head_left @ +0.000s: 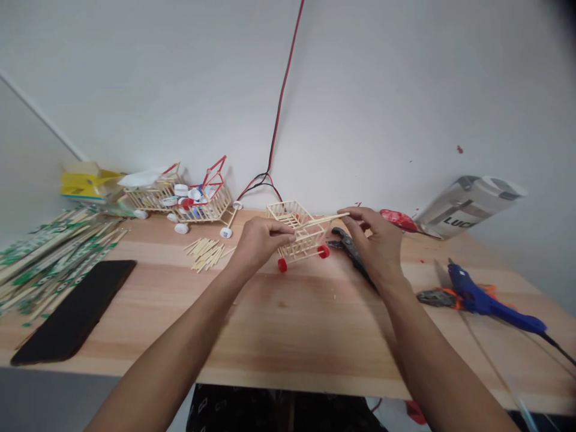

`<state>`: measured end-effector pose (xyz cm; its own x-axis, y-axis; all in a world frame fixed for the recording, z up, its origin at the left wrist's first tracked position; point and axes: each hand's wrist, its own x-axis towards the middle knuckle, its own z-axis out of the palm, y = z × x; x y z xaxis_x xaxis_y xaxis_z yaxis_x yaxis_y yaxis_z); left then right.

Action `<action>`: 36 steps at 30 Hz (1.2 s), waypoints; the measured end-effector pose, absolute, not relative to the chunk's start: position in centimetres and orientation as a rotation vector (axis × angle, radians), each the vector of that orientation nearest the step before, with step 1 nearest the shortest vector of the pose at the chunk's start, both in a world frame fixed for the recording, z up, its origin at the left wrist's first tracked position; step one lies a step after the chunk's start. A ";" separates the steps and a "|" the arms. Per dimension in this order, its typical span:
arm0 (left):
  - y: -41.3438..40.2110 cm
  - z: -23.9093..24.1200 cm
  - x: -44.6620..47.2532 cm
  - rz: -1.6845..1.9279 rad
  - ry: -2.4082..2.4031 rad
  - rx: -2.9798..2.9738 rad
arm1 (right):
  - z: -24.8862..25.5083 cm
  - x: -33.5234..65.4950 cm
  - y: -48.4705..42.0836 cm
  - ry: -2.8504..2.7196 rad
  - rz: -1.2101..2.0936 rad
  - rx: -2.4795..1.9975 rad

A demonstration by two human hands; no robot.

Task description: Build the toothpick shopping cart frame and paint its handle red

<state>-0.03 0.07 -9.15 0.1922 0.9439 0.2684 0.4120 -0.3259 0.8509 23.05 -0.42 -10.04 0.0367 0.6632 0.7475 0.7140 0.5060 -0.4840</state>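
Observation:
A miniature shopping cart (306,245) built from thin wooden sticks, with red wheels, stands on the table between my hands. My left hand (257,241) is closed in a pinch at the cart's near upper edge. Between thumb and fingers, my right hand (375,240) grips the far right end of a pale wooden stick (330,218). That stick slants across the cart's top down to my left fingertips, which partly hide its other end. Beside my right hand lie dark-handled pliers (348,246). A small pile of short cut sticks (207,253) lies left of my left hand.
Two finished-looking stick carts (204,204) with white wheels, one filled with bottle caps, stand at the back left. Wrapped chopsticks (54,252) and a black phone (76,312) lie left. A blue glue gun (490,303), orange-handled pliers (438,297) and a grey-white bag (468,207) are right.

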 end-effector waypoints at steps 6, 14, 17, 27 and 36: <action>0.6 -8.9 -1.4 0.942 1.201 1.777 | -10.0 22.7 -0.6 -1.673 -0.062 -1.185; 0.2 -8.1 -1.9 0.936 1.307 2.022 | -9.9 22.6 -0.6 -1.676 -0.060 -1.180; 0.3 -7.9 -2.2 0.987 1.304 2.042 | -9.9 22.6 -0.5 -1.682 -0.063 -1.176; -0.7 -7.2 -0.8 1.395 1.069 2.173 | -9.9 22.6 -0.5 -1.693 -0.067 -1.177; -0.7 -8.2 0.2 1.482 1.004 2.403 | -9.8 22.6 -0.4 -1.713 -0.082 -1.188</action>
<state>0.20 -0.71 -8.24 0.2901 0.6063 0.7404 0.4630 -0.7660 0.4459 22.63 -0.40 -9.79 -0.0088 0.6639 0.7478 0.7320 0.5138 -0.4475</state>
